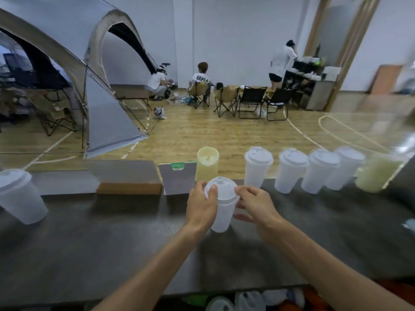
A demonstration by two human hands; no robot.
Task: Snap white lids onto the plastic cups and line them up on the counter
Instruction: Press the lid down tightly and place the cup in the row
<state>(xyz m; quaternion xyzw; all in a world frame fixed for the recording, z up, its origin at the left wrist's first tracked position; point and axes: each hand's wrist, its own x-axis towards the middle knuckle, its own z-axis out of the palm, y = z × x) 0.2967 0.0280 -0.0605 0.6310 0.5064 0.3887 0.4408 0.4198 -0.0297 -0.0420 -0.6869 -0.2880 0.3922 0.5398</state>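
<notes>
A translucent plastic cup [221, 215] stands on the dark counter [112, 243] in the middle of the view, with a white lid [223, 190] on its top. My left hand [201, 205] grips the cup's left side, thumb pressing on the lid's rim. My right hand [253, 204] holds the right side, fingers curled at the lid's edge. Along the counter's far edge to the right stands a row of several lidded cups [292, 169]. One more lidded cup [19, 196] stands at the far left.
A yellowish cylinder [207, 163] and a grey card stand [178, 178] sit behind the held cup, an open cardboard box [129, 178] to their left. A pale green jug [377, 176] ends the row at right. Bottles lie below the counter's near edge.
</notes>
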